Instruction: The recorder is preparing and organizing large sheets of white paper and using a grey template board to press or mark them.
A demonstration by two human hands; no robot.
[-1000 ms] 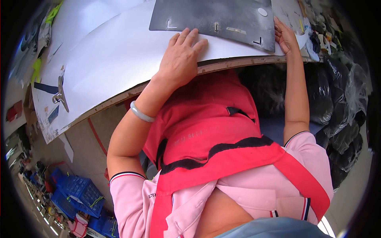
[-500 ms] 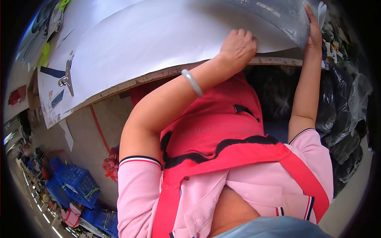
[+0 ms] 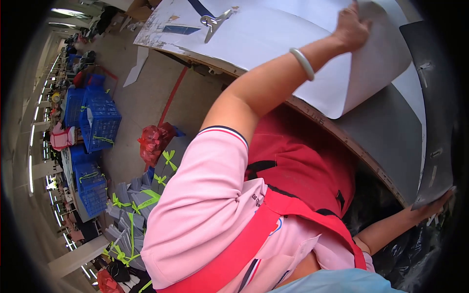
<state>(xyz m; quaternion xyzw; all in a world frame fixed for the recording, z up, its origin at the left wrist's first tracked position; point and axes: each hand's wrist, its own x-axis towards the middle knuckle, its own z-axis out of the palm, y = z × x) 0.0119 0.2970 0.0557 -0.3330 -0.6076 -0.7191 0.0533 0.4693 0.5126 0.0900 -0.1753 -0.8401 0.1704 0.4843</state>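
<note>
My left hand (image 3: 352,30), with a pale bangle at its wrist, is closed on a large white sheet (image 3: 376,63). The sheet's near part is lifted off the table and curls over. Beneath it shows a dark grey surface (image 3: 386,129). At the far right my right hand (image 3: 437,205) grips the lower end of a dark grey flexible sheet (image 3: 432,122), which stands bent upward with small slots in it. Its fingers are partly hidden behind that sheet. A metal spring clip (image 3: 213,23) lies on the white worktable (image 3: 171,43) near its left end.
Blue plastic crates (image 3: 100,122) stand on the floor to the left. Nearer are a red plastic bag (image 3: 154,141) and grey bundles tied with bright green strips (image 3: 129,229). Black plastic bags (image 3: 400,254) lie below the table's right side. The table's wooden edge (image 3: 337,134) runs before my apron.
The view has swung round to the right. My left hand has moved away from the table edge and raised the white sheet into a curl. My right hand still holds the dark grey sheet.
</note>
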